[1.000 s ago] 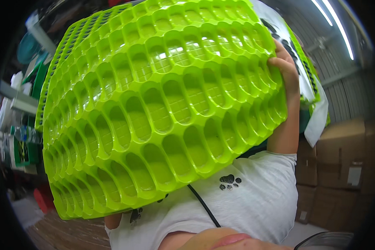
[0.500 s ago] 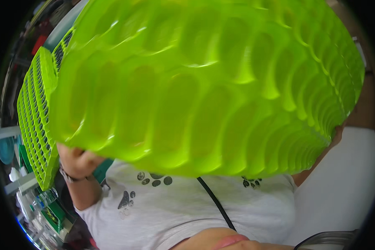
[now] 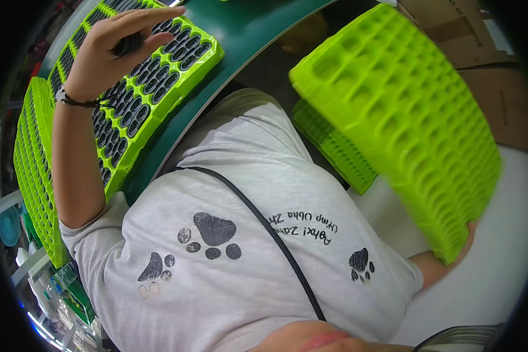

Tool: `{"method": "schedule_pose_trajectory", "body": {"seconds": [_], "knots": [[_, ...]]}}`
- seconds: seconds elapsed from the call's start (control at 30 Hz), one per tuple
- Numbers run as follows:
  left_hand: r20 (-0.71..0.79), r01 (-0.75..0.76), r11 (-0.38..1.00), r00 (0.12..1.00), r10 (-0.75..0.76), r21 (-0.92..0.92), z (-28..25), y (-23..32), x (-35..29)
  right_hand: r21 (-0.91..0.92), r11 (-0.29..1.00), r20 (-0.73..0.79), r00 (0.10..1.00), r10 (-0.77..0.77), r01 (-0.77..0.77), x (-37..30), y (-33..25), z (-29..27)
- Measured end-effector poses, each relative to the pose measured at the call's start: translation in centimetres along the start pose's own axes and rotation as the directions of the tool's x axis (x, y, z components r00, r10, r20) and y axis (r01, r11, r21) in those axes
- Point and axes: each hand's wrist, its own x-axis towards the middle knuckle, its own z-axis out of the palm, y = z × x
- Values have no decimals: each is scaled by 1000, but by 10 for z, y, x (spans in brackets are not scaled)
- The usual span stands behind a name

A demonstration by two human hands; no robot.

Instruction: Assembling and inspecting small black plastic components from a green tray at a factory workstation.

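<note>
While black ovals (image 3: 138, 114) pack the filled tray (image 3: 216, 55) on the table (image 3: 264, 23), my left hand (image 3: 102, 56) hovers over it, thumb and fingers apart. My right hand (image 3: 466, 243) has the lifted tray (image 3: 405, 129) by its near end, way out on my right; a moment ago that tray basically filled my view.

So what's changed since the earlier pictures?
The loose green tray has swung to the right. The left hand let go of it and is now raised over the filled tray. The right hand still holds the loose tray; the filled one stays left.
</note>
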Motion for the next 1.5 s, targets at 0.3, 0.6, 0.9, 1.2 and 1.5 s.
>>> {"method": "schedule_pose_trajectory", "body": {"seconds": [0.3,0.6,0.9,1.2,1.5], "knots": [[-52,397,918,917,-397,-2,5,-46,-68,-112,989,99,990,104,-93,137,65,1],[-99,670,724,719,-688,-161,2,-62,-112,-759,649,-106,994,-28,-63,286,194,-155],[-258,739,652,606,-753,-170,-2,-56,-142,-873,-17,-441,802,-404,-488,295,256,18],[-169,348,301,362,-917,-888,-43,-53,-176,-512,-280,572,79,-816,812,158,184,333],[-152,337,136,-21,-988,-932,-60,-40,-197,526,221,837,-454,-305,821,-4,152,610]]}}
